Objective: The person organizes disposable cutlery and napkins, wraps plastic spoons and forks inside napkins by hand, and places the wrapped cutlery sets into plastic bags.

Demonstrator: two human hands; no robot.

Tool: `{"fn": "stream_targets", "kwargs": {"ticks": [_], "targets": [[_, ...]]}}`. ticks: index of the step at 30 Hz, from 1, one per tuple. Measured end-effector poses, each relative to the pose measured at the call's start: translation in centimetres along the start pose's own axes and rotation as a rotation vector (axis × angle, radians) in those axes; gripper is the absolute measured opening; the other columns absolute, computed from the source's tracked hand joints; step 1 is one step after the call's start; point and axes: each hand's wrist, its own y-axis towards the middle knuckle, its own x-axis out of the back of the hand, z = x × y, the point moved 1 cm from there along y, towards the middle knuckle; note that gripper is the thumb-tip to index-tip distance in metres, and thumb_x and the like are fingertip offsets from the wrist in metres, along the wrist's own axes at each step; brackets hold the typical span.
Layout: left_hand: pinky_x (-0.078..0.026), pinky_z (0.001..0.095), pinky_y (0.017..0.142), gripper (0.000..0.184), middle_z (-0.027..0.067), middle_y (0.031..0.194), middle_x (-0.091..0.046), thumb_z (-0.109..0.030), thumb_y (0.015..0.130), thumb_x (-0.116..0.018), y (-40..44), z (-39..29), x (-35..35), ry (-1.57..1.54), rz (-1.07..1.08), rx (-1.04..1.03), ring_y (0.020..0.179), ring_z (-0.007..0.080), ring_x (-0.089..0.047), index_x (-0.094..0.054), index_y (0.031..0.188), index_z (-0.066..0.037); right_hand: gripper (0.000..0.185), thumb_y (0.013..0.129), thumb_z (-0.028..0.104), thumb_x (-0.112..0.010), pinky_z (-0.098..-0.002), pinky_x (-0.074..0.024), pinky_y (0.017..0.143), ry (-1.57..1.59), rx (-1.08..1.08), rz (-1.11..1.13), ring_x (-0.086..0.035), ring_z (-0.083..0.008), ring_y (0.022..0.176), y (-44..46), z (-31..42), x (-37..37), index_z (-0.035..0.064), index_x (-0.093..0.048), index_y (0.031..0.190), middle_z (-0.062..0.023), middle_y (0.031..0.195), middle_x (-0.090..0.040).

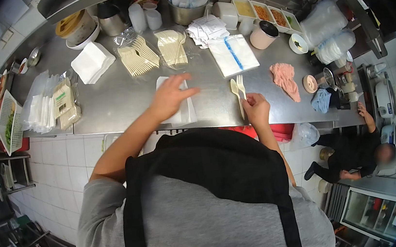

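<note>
My left hand lies with fingers spread over a folded white napkin near the front edge of the steel counter. My right hand pinches a cream plastic spoon and a matching fork side by side, their heads pointing away from me. Behind the left hand are a bundle of plastic forks and another bundle of cream cutlery in clear wrap. A stack of white napkins with a blue band sits beyond the right hand.
White napkins and packaged cutlery lie left. A pink cloth, a blue cloth and a lidded pink container stand right. Food trays line the back. Another person is at far right.
</note>
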Motion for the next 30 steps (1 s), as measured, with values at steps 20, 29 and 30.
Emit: {"fn": "stream_targets", "kwargs": {"ticks": [20,29,30], "targets": [[-0.037,0.0425,0.095,0.025,0.0070,0.124,-0.051,-0.019,0.084,-0.052,3.2,-2.2,-6.5,0.186,0.099,-0.325,0.123,0.0247,-0.043,-0.061,0.107,-0.015,0.016,0.074,0.015,-0.072,-0.0407,-0.0479,0.064,-0.178,0.039,0.067,-0.059,-0.0306,0.068,-0.9,0.2,-0.6,0.0038,-0.068,0.085,-0.0121,0.076,-0.059],[-0.035,0.0442,0.103,0.058,0.0061,0.135,-0.051,-0.020,0.072,-0.075,-7.4,-0.2,-1.9,-0.135,0.278,-0.040,0.129,0.0262,-0.043,-0.053,0.125,-0.012,0.014,0.075,0.013,-0.070,-0.0405,-0.0491,0.068,-0.213,0.095,0.133,-0.060,-0.0320,0.076,-0.5,1.3,-0.9,0.0042,-0.068,0.086,-0.0127,0.080,-0.060],[-0.035,0.0435,0.103,0.056,0.0059,0.134,-0.052,-0.019,0.072,-0.075,-7.8,-0.3,-1.8,-0.132,0.250,-0.043,0.129,0.0259,-0.044,-0.054,0.124,-0.012,0.014,0.075,0.012,-0.069,-0.0405,-0.0493,0.068,-0.177,0.167,0.153,-0.060,-0.0321,0.077,-0.1,2.2,-1.3,0.0046,-0.068,0.086,-0.0127,0.081,-0.061]]}}
